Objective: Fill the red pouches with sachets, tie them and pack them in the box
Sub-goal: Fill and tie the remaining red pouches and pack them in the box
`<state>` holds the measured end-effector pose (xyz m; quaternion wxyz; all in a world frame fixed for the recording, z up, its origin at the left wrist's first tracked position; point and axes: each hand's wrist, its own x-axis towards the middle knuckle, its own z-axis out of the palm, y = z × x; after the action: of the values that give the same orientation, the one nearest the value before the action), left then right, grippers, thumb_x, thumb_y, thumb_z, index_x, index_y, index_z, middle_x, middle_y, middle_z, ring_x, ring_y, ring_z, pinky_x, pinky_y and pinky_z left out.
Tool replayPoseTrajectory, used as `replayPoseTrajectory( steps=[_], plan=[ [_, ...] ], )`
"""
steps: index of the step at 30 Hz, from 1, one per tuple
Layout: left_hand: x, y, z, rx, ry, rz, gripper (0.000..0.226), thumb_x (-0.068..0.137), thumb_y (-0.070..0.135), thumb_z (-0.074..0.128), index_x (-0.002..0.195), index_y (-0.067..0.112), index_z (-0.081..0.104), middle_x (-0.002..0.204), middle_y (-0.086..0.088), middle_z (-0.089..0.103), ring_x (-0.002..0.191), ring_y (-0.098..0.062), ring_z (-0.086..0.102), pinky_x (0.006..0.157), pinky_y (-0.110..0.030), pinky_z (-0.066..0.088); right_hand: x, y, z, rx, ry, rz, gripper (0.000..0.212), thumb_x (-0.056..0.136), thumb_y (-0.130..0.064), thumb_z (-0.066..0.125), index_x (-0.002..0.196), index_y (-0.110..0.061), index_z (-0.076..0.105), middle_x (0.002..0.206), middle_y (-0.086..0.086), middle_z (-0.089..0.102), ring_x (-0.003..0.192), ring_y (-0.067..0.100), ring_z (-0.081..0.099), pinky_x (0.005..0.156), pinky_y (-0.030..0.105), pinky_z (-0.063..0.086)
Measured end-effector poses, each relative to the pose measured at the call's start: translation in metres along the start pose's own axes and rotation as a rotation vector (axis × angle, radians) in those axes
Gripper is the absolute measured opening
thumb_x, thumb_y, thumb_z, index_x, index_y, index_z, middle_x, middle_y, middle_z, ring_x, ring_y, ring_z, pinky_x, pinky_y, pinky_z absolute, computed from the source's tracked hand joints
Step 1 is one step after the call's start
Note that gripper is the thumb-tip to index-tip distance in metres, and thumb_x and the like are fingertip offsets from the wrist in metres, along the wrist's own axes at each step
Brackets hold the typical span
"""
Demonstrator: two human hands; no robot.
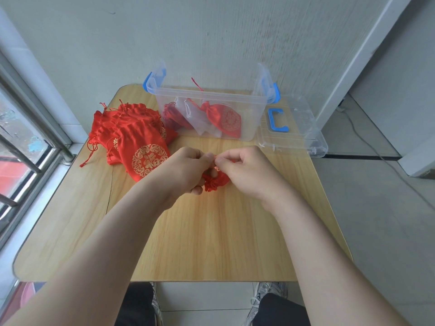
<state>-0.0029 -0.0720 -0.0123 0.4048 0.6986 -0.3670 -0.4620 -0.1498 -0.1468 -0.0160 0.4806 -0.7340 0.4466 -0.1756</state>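
Note:
Over the middle of the wooden table (211,231), my left hand (186,170) and my right hand (244,170) meet, both pinching the drawstring of a red pouch (215,182). Its gathered mouth shows between my hands; the rest of it is hidden. A pile of flat red pouches (131,132) with gold print lies at the left. The clear box (211,109) with blue clips stands at the back. It holds a filled red pouch (226,121), another red pouch (173,116) and white sachets (200,118).
The clear lid (294,128) with a blue handle lies right of the box, overhanging the table's right edge. A wall rises right behind the box. A window with metal bars runs along the left. My shoes and knees show below the table's near edge.

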Motion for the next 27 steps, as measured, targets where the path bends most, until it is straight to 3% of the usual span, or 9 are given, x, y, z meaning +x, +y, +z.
replayPoseTrajectory(
  steps=[8,14,18,21,27],
  plan=[
    [-0.0008,0.0016,0.0004,-0.026,0.004,0.013,0.029,0.111,0.031,0.054,0.096,0.010,0.066,0.081,-0.004,0.072,0.052,-0.011,0.050,0.062,-0.034,0.051,0.0001,0.0002,0.0009,0.039,0.063,-0.007,0.016,0.095,-0.032,0.079,0.083,-0.023,0.081,0.079,0.001,0.080,0.085,0.022,0.079,0.091,0.051,0.063],
    [-0.0013,0.0023,-0.0003,0.016,0.042,0.043,0.027,0.109,0.031,0.060,0.097,0.007,0.067,0.082,-0.003,0.074,0.058,-0.012,0.053,0.061,-0.030,0.056,-0.0006,-0.0035,0.0005,0.029,0.037,0.033,0.020,0.091,-0.031,0.074,0.076,-0.020,0.081,0.078,-0.003,0.081,0.086,0.019,0.079,0.091,0.046,0.063],
    [-0.0018,0.0013,-0.0034,-0.010,-0.001,0.072,0.020,0.106,0.023,0.065,0.099,0.005,0.067,0.084,-0.004,0.075,0.063,-0.015,0.054,0.065,-0.030,0.060,-0.0008,-0.0068,0.0000,0.030,0.116,0.057,0.019,0.091,-0.024,0.070,0.077,-0.014,0.078,0.077,-0.004,0.079,0.084,0.017,0.075,0.077,0.034,0.059],
    [-0.0023,-0.0004,-0.0070,-0.003,-0.033,0.085,0.012,0.102,0.016,0.071,0.097,0.005,0.074,0.085,-0.006,0.076,0.066,-0.013,0.058,0.070,-0.032,0.063,-0.0017,-0.0084,-0.0013,0.001,0.145,0.060,0.020,0.094,-0.025,0.065,0.089,-0.008,0.074,0.080,-0.001,0.074,0.082,0.019,0.070,0.072,0.034,0.054],
    [-0.0039,0.0005,-0.0048,0.080,0.006,0.108,0.014,0.099,0.014,0.073,0.092,0.004,0.079,0.085,-0.011,0.078,0.066,-0.014,0.070,0.073,-0.033,0.067,-0.0020,-0.0076,-0.0003,-0.058,0.121,0.034,0.015,0.095,-0.024,0.063,0.089,-0.013,0.071,0.074,-0.008,0.066,0.075,0.014,0.062,0.065,0.029,0.045]
  ],
)
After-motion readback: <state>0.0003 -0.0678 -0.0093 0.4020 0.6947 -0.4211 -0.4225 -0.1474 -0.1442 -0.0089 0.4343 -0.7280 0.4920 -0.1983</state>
